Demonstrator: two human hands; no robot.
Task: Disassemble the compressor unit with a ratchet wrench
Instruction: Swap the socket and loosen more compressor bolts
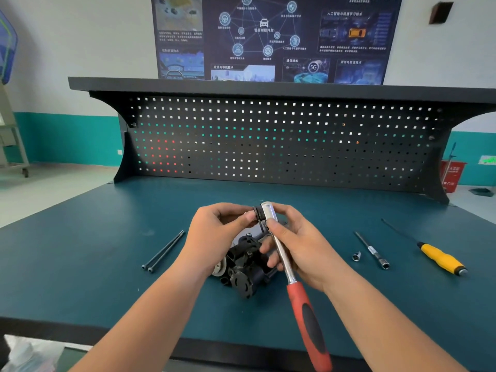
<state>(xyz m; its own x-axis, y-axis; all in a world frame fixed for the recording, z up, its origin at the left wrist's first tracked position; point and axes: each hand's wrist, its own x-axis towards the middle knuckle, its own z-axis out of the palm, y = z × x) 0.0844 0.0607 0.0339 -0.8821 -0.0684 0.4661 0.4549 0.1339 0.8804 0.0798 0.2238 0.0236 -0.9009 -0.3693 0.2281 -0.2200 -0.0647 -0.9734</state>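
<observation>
Gripping red-handled chrome ratchet wrench by its shaft, right hand, left hand pinching its black knurled socket, above black compressor unit

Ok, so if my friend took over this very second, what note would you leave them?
Left hand pinches the black knurled piece on the wrench head. Right hand grips the ratchet wrench just below its head, held above the compressor unit.
The unit lies on the bench under the hands. Two long bolts lie to its left; a loose socket, an extension bar and a yellow screwdriver lie to its right.
Done: the two bolts look already out.
Left: the wrench is not on any fastener yet; the unit still looks mostly together.
</observation>
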